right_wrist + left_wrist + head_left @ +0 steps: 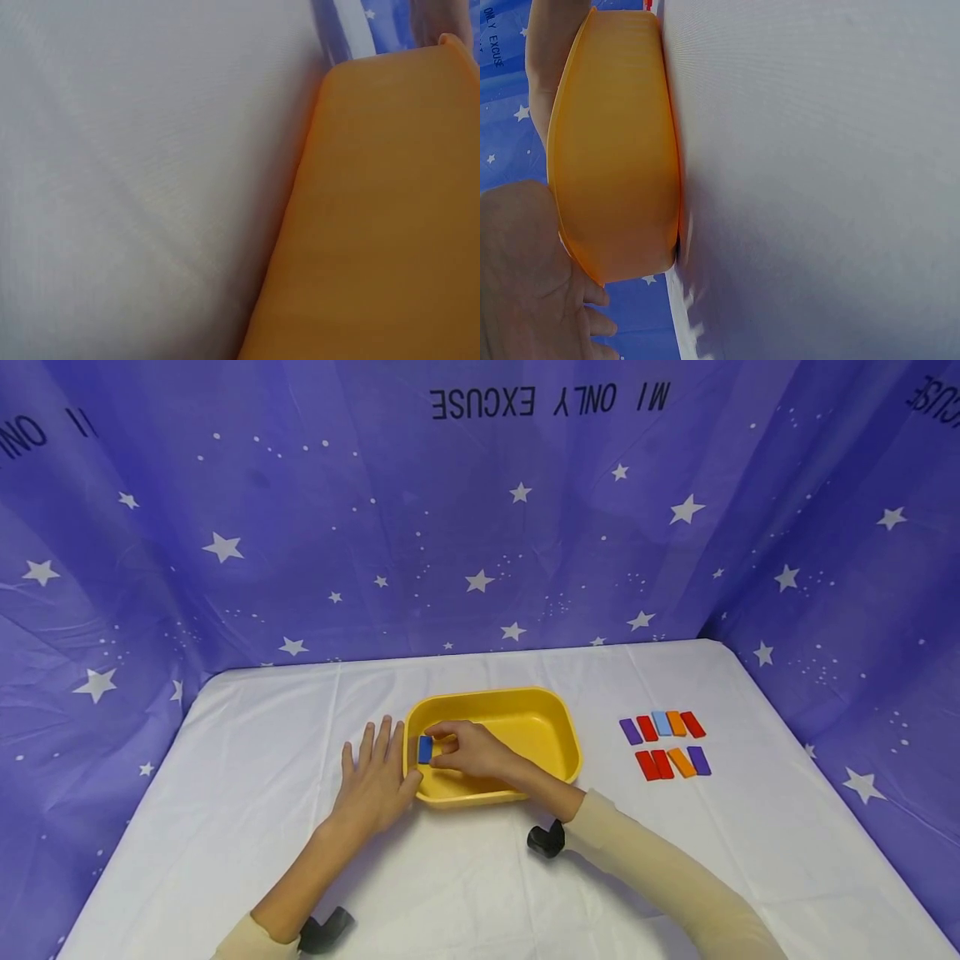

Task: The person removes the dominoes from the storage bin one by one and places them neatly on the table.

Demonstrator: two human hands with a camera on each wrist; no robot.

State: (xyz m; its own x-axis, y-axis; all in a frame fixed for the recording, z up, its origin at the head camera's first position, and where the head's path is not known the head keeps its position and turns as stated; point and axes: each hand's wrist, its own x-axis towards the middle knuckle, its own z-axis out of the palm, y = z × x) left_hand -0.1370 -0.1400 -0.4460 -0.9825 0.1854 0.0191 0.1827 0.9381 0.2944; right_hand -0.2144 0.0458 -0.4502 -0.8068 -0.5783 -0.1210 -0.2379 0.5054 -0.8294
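In the head view a yellow plastic basin stands on the white-covered table. My right hand reaches over its front rim and inside. Thumb and forefinger pinch a small blue block by its two ends, near the basin's left wall. My left hand lies along the outside of that left end, fingers straight, thumb touching the rim. The left wrist view shows the basin's side wall with the left palm against its rim. Only the basin's outer wall and table fill most of the right wrist view.
To the right of the basin lie two rows of small flat blocks: purple, red, light blue and orange. A purple star-patterned curtain encloses the table's back and sides. Black wrist mounts sit under the forearms.
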